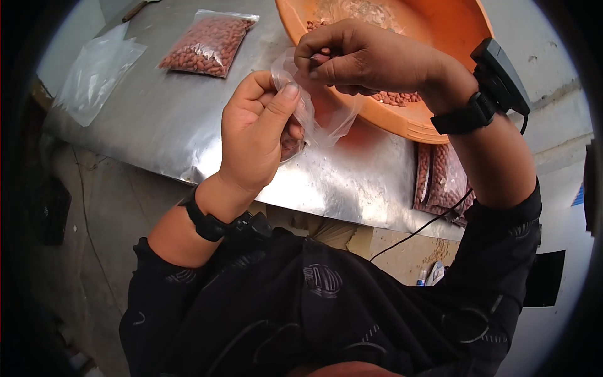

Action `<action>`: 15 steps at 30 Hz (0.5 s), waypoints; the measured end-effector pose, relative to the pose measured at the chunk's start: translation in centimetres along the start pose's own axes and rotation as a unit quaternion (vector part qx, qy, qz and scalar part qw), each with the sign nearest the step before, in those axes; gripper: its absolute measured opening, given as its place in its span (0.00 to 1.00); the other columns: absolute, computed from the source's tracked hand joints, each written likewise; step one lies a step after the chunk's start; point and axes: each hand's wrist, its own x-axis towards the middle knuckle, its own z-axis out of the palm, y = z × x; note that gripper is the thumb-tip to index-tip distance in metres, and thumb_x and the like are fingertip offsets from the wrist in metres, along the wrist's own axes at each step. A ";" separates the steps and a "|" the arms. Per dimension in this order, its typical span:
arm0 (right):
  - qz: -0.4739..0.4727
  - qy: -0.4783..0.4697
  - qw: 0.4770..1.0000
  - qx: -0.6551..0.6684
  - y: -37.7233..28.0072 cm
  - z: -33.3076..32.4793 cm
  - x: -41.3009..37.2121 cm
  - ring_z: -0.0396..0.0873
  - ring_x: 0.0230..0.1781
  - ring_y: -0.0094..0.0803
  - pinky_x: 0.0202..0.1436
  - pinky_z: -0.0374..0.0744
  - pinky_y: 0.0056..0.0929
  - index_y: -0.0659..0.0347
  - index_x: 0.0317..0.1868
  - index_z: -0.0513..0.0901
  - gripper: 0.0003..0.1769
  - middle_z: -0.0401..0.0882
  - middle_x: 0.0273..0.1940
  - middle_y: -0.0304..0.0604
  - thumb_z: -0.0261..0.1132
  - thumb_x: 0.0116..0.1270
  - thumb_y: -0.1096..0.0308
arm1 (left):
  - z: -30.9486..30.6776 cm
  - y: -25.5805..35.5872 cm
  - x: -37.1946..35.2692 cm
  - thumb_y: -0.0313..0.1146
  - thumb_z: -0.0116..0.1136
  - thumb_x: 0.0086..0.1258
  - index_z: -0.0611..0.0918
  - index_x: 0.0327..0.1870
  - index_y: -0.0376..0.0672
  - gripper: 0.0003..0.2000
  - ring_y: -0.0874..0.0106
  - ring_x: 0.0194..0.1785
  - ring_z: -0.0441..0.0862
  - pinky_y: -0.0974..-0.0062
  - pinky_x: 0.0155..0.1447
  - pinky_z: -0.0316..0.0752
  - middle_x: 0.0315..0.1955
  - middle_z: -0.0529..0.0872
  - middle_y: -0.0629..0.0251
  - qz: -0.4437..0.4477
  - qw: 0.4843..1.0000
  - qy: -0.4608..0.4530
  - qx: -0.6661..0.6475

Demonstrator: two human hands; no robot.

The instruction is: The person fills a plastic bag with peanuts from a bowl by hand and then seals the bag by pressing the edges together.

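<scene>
My left hand (254,129) pinches the rim of a clear plastic bag (330,129) between thumb and fingers, above the metal table. A few reddish kernels, which look like peanuts, show low in the bag beneath my fingers. Over the bag's mouth, my right hand (377,63) is curled shut around some red-skinned peanuts (321,56); part of them is hidden by the fingers. Behind it stands an orange basin (402,122), with more loose peanuts (397,98) inside.
A filled bag of peanuts (210,44) lies on the metal table (157,119). Flat plastic bags (97,75) rest at its left end. More filled bags (446,176) lie at the right, near the front edge. A black cable (414,232) hangs by my right arm.
</scene>
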 end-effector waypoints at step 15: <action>0.063 0.090 0.992 -0.064 -0.3 -0.3 1.0 0.81 0.38 0.30 0.37 0.81 0.25 0.66 0.50 0.76 0.17 0.80 0.40 0.46 0.59 0.64 0.65 | -1.1 -0.2 0.2 0.31 0.50 0.71 0.71 0.42 0.38 0.07 0.84 0.21 0.72 0.86 0.23 0.68 0.23 0.78 0.68 -0.022 0.999 -0.005 -0.035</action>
